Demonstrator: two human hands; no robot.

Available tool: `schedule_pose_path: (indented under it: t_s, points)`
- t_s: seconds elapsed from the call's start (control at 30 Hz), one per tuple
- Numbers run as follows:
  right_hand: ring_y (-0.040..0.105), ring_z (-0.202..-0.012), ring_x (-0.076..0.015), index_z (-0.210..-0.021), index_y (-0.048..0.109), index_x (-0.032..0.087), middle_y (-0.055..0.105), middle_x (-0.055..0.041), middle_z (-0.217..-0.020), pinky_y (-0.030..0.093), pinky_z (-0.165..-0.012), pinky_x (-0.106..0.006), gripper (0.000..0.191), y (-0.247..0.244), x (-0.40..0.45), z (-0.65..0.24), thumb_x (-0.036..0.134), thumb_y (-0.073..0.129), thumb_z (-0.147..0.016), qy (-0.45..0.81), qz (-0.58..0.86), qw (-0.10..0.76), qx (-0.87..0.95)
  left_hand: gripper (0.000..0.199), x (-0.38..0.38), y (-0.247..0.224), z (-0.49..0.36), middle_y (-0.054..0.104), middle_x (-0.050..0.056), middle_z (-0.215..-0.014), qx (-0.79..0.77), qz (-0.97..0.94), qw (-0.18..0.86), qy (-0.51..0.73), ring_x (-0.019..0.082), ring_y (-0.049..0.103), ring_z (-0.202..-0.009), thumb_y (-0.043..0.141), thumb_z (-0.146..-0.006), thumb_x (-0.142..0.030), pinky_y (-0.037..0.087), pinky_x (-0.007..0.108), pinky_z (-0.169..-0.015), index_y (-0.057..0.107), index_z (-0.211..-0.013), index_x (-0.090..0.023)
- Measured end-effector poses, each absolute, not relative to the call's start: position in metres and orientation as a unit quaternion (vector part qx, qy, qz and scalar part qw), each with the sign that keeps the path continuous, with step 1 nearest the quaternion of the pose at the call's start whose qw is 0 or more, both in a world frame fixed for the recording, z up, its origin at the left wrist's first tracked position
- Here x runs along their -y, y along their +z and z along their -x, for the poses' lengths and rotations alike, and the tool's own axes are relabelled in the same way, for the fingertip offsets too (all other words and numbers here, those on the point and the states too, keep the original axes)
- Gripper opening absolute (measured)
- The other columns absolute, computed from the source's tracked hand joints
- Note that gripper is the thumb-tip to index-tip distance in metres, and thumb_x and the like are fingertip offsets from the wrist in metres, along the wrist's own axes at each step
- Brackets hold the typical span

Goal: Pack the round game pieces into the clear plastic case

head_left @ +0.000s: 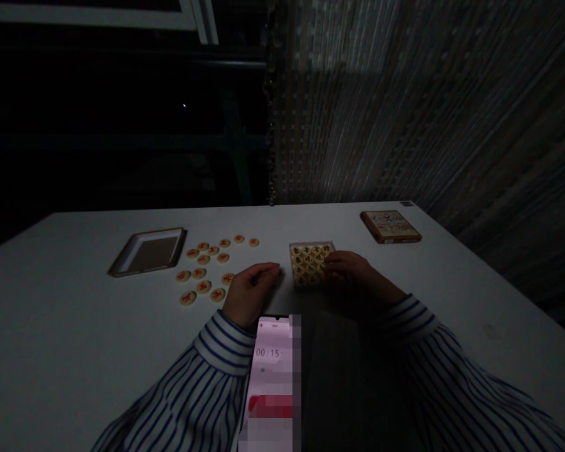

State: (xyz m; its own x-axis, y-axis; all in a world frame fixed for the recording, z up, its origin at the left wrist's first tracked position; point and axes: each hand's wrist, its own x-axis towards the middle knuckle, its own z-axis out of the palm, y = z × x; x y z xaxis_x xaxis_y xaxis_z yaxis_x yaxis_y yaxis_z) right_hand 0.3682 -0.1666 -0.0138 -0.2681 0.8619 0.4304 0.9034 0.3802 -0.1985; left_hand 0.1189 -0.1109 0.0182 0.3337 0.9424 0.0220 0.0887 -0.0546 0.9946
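Note:
A small square box (291, 267) holds rows of round wooden pieces with dark characters. My right hand (351, 271) is at its right side, fingers curled together over the edge and covering the rightmost pieces. Left of the box is my left hand (252, 292), apart from it, with thumb and fingertips pinched together; whatever is between them is too small and dark to make out. Several round pieces with red characters, one of them a red piece (203, 287), lie loose on the white table (136, 320), left of and beyond my left hand.
At the left lies an open shallow tray or lid (155, 252). A flat printed box (390, 226) lies at the back right. Between my forearms a lit phone (270, 376) shows a timer. A string curtain (358, 125) hangs behind the table's far edge.

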Motion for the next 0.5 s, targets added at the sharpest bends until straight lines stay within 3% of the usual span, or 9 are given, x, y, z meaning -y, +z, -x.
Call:
schedule_pose_path:
  t_s: [0.33, 0.5]
  points:
    - [0.058, -0.090, -0.0187, -0.087, 0.063, 0.020, 0.065, -0.0081, -0.094, 0.045, -0.076, -0.035, 0.018, -0.0149, 0.1685, -0.3648, 0.030, 0.054, -0.075, -0.049, 0.535, 0.299, 0.789, 0.027, 0.1108, 0.0170, -0.1193, 0.068, 0.006, -0.075, -0.420, -0.600, 0.557, 0.392, 0.013, 0.059, -0.065, 0.065, -0.063, -0.034, 0.047, 0.026, -0.065, 0.067, -0.081, -0.013]
    - [0.058, -0.091, -0.0199, -0.087, 0.064, 0.021, 0.065, -0.0074, -0.096, 0.045, -0.077, -0.036, 0.018, -0.0167, 0.1670, -0.3686, 0.027, 0.055, -0.073, -0.040, 0.549, 0.257, 0.794, 0.027, 0.1106, 0.0159, -0.1195, 0.068, 0.007, -0.075, -0.419, -0.597, 0.559, 0.394, 0.014, 0.059, -0.065, 0.065, -0.063, -0.033, 0.048, 0.027, -0.065, 0.067, -0.080, -0.013]
